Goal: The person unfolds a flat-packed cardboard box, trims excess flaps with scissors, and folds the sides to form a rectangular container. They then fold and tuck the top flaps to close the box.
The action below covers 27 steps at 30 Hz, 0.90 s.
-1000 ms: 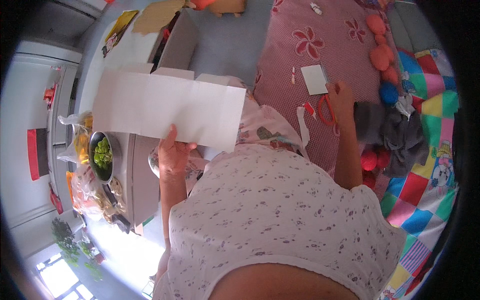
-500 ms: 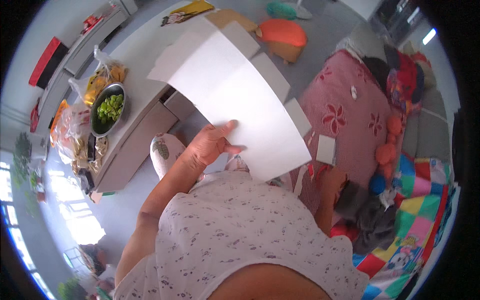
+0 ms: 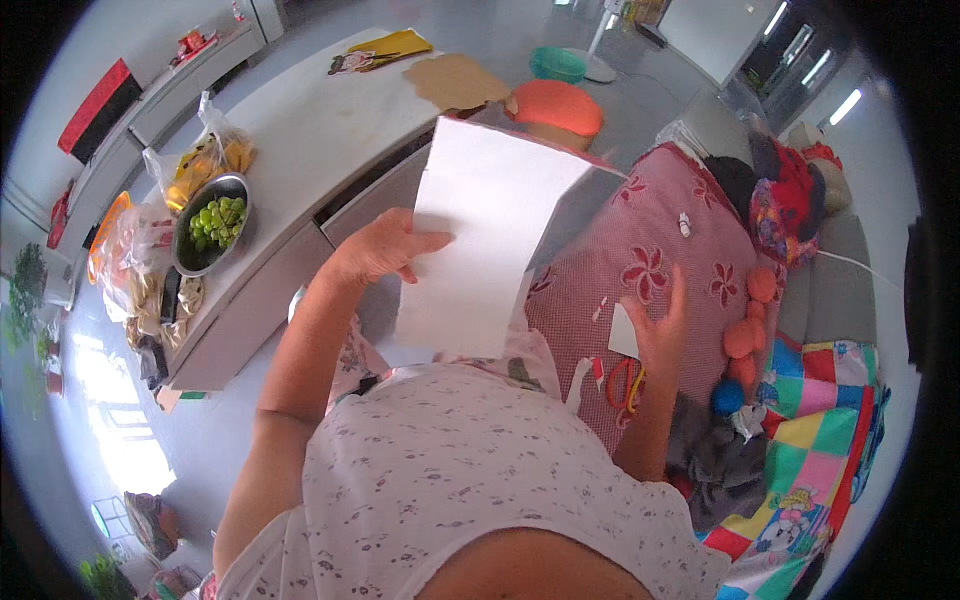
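Big picture first: the pale counter (image 3: pixel 320 130) runs off to the left, the red flowered bedspread (image 3: pixel 640 270) to the right. Between them, held up in the air, is the white sheet of paper (image 3: pixel 490 230), its long axis running from the chest up and away, top edge tipped slightly right. The left hand (image 3: pixel 385 245) pinches its left edge, thumb over the face. The right hand (image 3: pixel 660 325) (farther off) lies open, fingers spread, on the bedspread beside a small white card (image 3: pixel 623 333) and red scissors (image 3: pixel 620 385).
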Each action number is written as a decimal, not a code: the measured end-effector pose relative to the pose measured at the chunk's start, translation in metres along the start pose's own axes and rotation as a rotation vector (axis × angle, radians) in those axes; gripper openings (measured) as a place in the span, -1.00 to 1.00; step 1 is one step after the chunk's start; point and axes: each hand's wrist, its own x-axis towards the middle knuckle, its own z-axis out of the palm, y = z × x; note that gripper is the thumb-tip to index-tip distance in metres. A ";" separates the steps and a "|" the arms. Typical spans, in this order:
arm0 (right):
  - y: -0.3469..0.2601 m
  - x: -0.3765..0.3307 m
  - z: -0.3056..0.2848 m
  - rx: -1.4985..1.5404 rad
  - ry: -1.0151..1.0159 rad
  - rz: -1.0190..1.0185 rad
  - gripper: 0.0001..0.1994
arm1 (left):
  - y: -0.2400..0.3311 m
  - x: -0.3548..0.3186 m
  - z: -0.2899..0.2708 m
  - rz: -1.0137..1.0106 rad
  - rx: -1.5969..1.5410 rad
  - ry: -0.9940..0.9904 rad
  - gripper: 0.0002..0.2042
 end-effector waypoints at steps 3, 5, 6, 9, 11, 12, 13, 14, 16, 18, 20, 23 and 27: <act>-0.046 0.022 -0.011 0.009 -0.024 -0.368 -0.11 | 0.012 0.004 -0.003 -0.011 0.184 -0.070 -0.60; -0.073 0.032 -0.006 0.097 0.024 -0.449 -0.25 | 0.019 0.005 -0.004 0.004 0.306 -0.048 -0.59; -0.078 0.037 -0.004 0.144 0.049 -0.489 -0.32 | 0.024 0.005 -0.004 0.011 0.370 -0.035 -0.59; -0.077 0.051 -0.005 0.323 -0.181 -0.194 -0.62 | 0.048 -0.002 -0.004 -0.061 0.627 -0.019 -0.60; -0.076 0.053 -0.004 0.378 -0.174 -0.180 -0.73 | 0.025 0.007 -0.011 0.157 0.637 0.053 -0.60; -0.075 0.053 -0.002 0.409 -0.172 -0.172 -0.77 | 0.014 0.011 -0.017 0.263 0.642 0.091 -0.60; -0.071 0.052 0.001 0.561 -0.191 -0.130 -0.77 | 0.014 0.011 -0.020 0.211 0.601 0.072 -0.61; -0.067 0.051 0.005 0.713 -0.208 -0.087 -0.77 | 0.015 0.010 -0.023 0.160 0.561 0.054 -0.62; -0.065 0.048 0.009 0.938 -0.255 -0.034 -0.78 | 0.014 0.011 -0.025 0.093 0.488 0.043 -0.65; -0.067 0.046 0.010 1.083 -0.318 -0.017 -0.78 | 0.011 0.011 -0.024 0.062 0.421 0.058 -0.66; -0.076 0.040 0.011 0.993 -0.264 0.014 -0.77 | 0.010 0.005 -0.017 0.141 0.341 0.144 -0.63; -0.080 0.033 0.015 0.799 -0.263 0.045 -0.76 | 0.004 0.004 -0.007 0.240 0.435 0.380 -0.61; -0.075 0.015 0.036 0.722 -0.346 0.116 -0.74 | 0.021 0.003 0.005 0.361 0.327 0.399 -0.60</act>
